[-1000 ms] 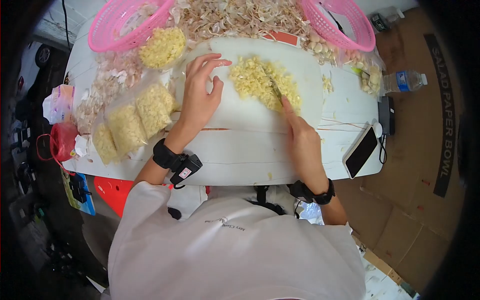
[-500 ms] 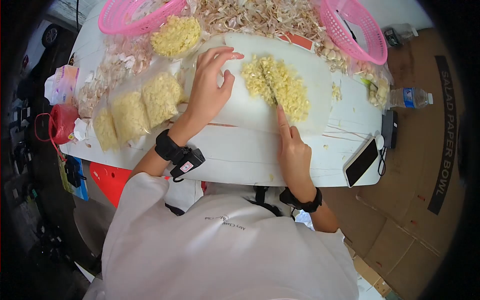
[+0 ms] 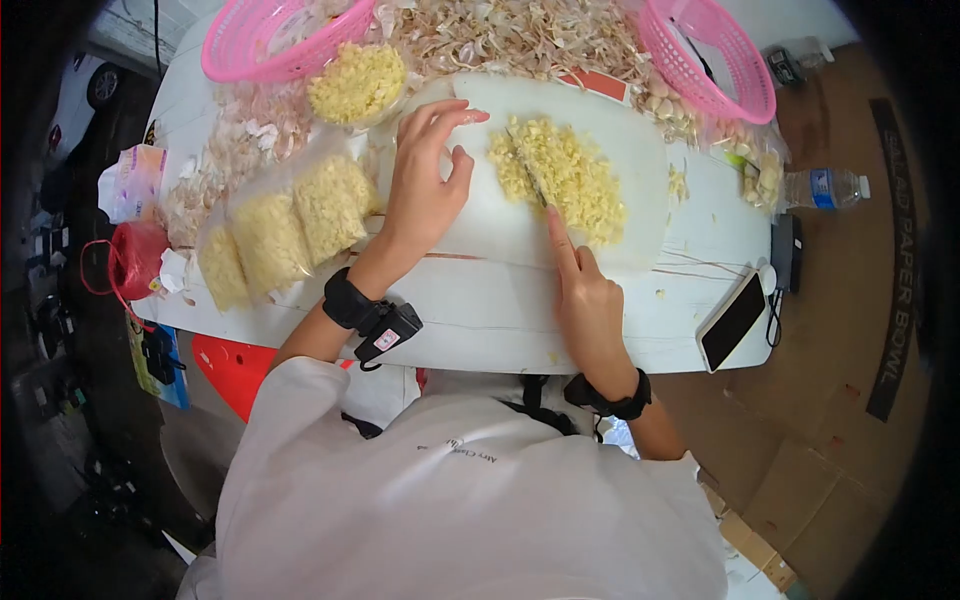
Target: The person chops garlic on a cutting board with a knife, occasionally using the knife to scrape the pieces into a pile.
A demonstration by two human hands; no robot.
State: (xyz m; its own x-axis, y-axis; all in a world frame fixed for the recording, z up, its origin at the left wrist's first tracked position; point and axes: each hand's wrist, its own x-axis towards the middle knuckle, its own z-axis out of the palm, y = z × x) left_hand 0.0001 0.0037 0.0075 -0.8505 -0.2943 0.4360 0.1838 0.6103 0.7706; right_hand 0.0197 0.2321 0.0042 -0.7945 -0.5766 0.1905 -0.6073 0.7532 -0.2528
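Note:
A knife [image 3: 530, 172] is in my right hand [image 3: 588, 295], whose fingers wrap round the handle with the index finger stretched toward the blade. The blade lies across the left part of a heap of chopped garlic [image 3: 580, 185] on a white cutting board [image 3: 470, 225]. To the left of the heap hovers my left hand [image 3: 430, 175], empty, its fingers apart and partly curled. Left of that hand lie clear bags of chopped garlic [image 3: 268, 232], and a rounder, full container of chopped garlic [image 3: 357, 84] stands above them.
Garlic skins [image 3: 520, 38] cover the table's far side between two pink baskets [image 3: 290, 55]. Whole cloves [image 3: 665, 105] lie near the right basket. A phone [image 3: 732, 322], a water bottle [image 3: 825, 189] and a cardboard box [image 3: 840, 300] are at the right. Red twine [image 3: 135, 260] sits at the left edge.
The knife has shifted a little leftward over the garlic heap. My left hand stays open in nearly the same place. The whole view has moved slightly.

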